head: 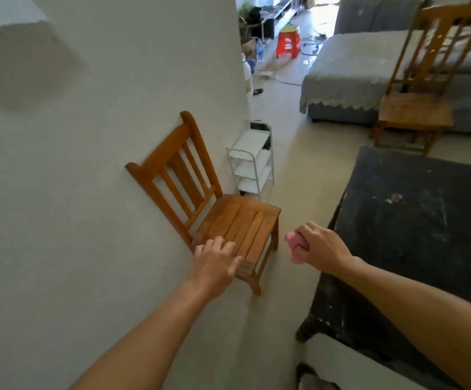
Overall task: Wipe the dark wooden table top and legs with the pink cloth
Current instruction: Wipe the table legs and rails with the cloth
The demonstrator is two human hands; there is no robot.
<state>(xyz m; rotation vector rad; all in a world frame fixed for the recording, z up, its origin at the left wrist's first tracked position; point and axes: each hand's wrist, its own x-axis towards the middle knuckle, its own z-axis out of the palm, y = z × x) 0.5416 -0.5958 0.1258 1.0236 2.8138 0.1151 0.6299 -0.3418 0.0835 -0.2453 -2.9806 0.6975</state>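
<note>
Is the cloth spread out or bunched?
Bunched: the cloth is a wad in the closed right hand, only pink ends showing.

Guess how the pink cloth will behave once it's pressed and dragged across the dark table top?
Probably soft and floppy: the pink cloth is balled small inside the right hand, a tail hanging below the grip. Likely light, since one hand holds it in the air. The dark table top looks scuffed and speckled, so the cloth may catch and bunch rather than glide.
</note>
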